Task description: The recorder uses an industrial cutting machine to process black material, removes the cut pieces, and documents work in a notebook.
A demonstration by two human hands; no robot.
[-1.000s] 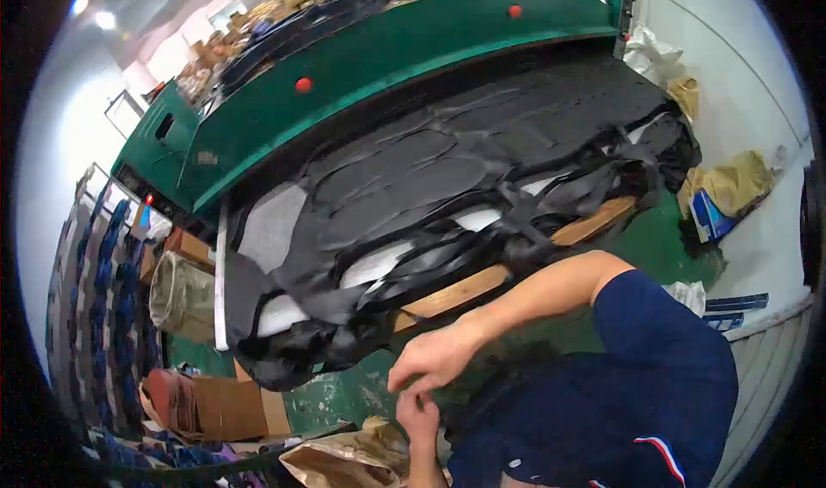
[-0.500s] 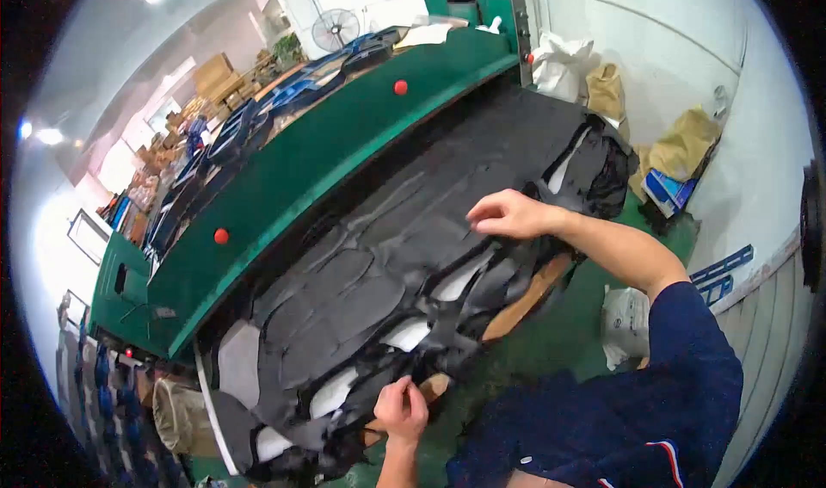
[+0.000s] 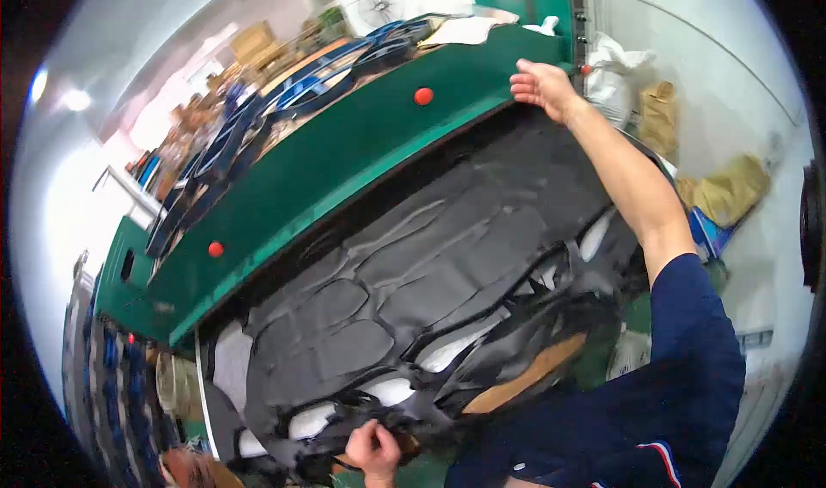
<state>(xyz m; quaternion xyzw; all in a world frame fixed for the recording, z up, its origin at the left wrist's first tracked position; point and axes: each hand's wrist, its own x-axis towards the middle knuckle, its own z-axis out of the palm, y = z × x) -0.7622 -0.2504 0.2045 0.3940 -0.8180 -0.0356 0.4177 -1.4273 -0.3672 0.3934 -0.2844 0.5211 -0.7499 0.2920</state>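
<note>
My left hand is closed, thumb against curled fingers, over the near edge of a large black sheet. Whatever it may hold is too hidden to make out. Outlines of several cut panels show in the sheet, and pale patches appear through gaps along its near side. Far off to the right, my right hand reaches up to the lower edge of the green machine beam. Its fingers are loosely bent, with nothing visible in them. Black scraps and a tan piece hang at the near edge.
Red buttons sit on the beam, with blue-and-black cutting frames on top. At the right wall stand a white sack and tan sacks. A bin stands at the left end. Beyond the machine are stacked boxes.
My right hand has moved from above the middle of the black sheet up and away to the beam. My left hand has shifted slightly left and nearer. The view has turned.
</note>
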